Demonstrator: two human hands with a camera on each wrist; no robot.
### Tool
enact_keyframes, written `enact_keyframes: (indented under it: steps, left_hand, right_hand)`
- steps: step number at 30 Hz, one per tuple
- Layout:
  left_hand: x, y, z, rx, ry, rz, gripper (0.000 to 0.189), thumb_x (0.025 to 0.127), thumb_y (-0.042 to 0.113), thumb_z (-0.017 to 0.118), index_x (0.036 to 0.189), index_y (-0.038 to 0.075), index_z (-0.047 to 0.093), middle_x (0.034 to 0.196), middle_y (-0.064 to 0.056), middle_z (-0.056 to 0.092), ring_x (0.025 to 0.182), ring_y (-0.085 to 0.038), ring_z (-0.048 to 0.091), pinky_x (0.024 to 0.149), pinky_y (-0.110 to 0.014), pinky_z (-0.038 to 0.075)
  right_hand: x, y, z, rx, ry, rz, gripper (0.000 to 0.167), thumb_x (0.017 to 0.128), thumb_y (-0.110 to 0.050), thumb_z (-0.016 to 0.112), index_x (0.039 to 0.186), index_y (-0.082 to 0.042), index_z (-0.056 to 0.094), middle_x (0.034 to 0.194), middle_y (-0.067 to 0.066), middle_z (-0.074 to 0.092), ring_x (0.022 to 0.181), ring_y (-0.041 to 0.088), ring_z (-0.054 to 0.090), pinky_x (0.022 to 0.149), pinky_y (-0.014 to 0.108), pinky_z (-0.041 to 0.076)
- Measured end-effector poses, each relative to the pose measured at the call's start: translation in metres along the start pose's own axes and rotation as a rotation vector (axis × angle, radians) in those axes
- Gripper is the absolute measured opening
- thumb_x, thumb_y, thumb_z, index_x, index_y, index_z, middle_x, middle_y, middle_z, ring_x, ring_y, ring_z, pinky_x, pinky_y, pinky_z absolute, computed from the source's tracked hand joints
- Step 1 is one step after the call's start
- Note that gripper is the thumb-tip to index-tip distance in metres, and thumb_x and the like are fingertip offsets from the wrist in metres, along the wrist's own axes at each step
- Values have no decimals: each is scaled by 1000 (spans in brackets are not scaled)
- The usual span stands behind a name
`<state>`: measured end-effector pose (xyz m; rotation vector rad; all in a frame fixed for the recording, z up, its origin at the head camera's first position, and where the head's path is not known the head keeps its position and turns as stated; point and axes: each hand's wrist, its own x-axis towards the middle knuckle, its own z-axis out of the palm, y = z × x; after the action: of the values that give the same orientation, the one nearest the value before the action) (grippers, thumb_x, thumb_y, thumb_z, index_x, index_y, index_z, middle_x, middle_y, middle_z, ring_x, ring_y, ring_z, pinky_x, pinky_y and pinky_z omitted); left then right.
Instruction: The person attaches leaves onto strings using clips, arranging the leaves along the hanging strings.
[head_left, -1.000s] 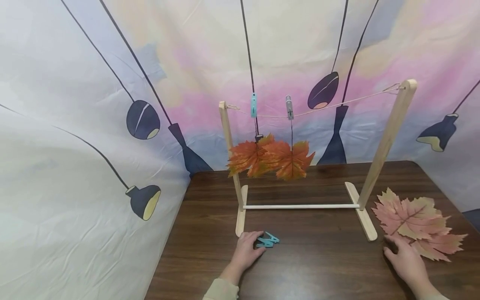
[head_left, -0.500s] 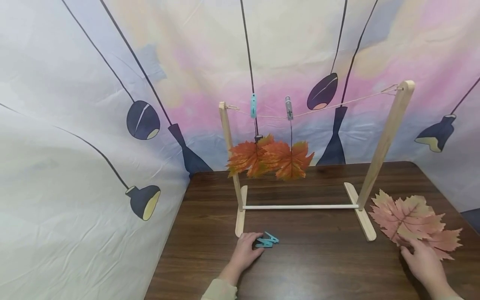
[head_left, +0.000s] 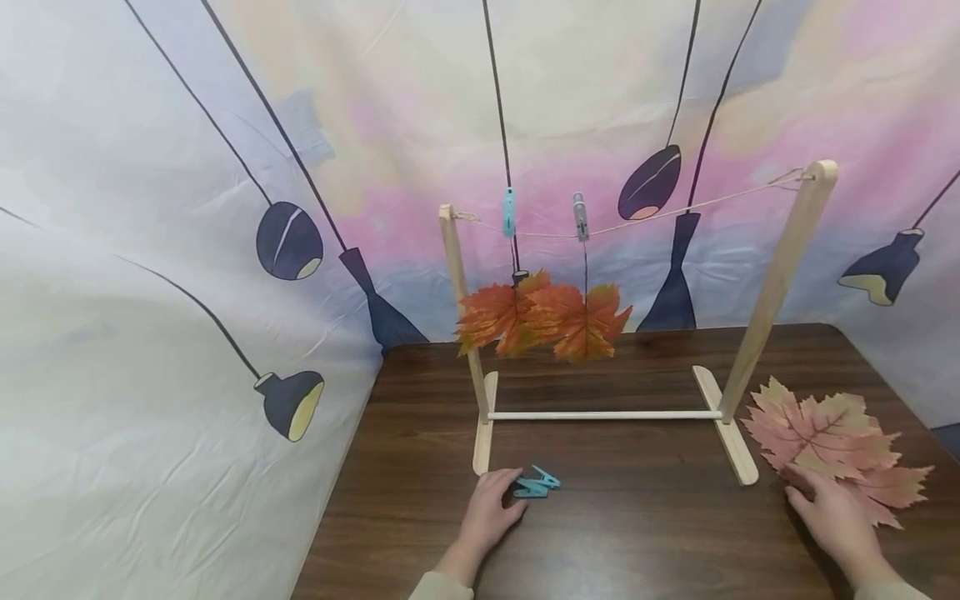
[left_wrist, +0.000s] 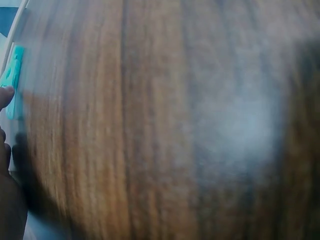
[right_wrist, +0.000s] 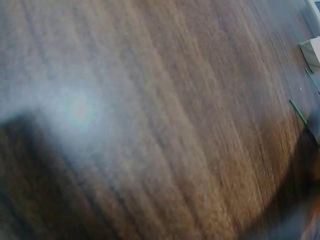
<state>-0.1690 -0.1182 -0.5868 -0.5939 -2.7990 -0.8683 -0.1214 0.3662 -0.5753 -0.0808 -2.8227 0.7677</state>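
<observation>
Two light-blue clothespins (head_left: 534, 483) lie together on the brown table (head_left: 630, 533), left of centre. My left hand (head_left: 487, 512) rests beside them, thumb and forefinger apart, fingertips right at their near ends. In the left wrist view a fingertip overlaps a clothespin (left_wrist: 16, 82). On the right, my right hand (head_left: 836, 517) lies at the lower left edge of the overlapping pinkish artificial maple leaves (head_left: 821, 433), thumb and forefinger apart. Part of its fingers is hidden. Thin green stems (right_wrist: 299, 111) show near that hand in the right wrist view.
A wooden stand (head_left: 780, 283) with a string (head_left: 697, 202) and a white crossbar (head_left: 607, 415) stands behind the hands. From the string hang orange maple leaves (head_left: 585, 321), one under a blue clothespin (head_left: 509, 212), another under a grey one (head_left: 581, 217). A painted cloth (head_left: 187, 350) borders the table.
My right hand has moved right onto the edge of the pinkish leaves, then slightly back left. Those leaves shifted a little. My left hand stays by the clothespins.
</observation>
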Motion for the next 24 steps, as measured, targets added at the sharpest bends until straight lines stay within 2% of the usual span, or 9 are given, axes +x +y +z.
enact_keyframes:
  steps: [11, 16, 21, 24]
  left_hand:
    - [1, -3, 2, -1, -3, 14, 52, 78, 16, 74, 127, 10, 57, 125, -2, 58, 111, -19, 52, 92, -36, 43]
    - [-2, -5, 4, -21, -2, 57, 46, 77, 16, 74, 122, 12, 61, 119, 0, 61, 106, -17, 54, 89, -35, 44]
    - [-1, -6, 4, 11, 3, 104, 42, 77, 17, 74, 117, 13, 65, 113, 2, 64, 100, -15, 55, 86, -35, 43]
    - [1, -5, 3, 17, -33, 80, 40, 78, 19, 74, 116, 14, 64, 113, 3, 64, 99, -14, 54, 86, -35, 42]
  right_hand:
    - [4, 0, 9, -35, -30, -4, 37, 76, 2, 65, 111, 11, 57, 106, 34, 58, 93, 52, 55, 73, 60, 42]
    - [4, 0, 11, -48, -48, -15, 39, 78, 2, 62, 115, 11, 55, 111, 35, 56, 96, 53, 53, 74, 61, 41]
    - [5, -2, 11, -70, -17, -79, 39, 75, 6, 63, 113, 10, 56, 109, 33, 58, 90, 49, 57, 74, 60, 42]
    - [6, -2, 11, -79, -7, -85, 36, 74, 6, 65, 109, 9, 59, 105, 32, 60, 88, 48, 59, 73, 60, 42]
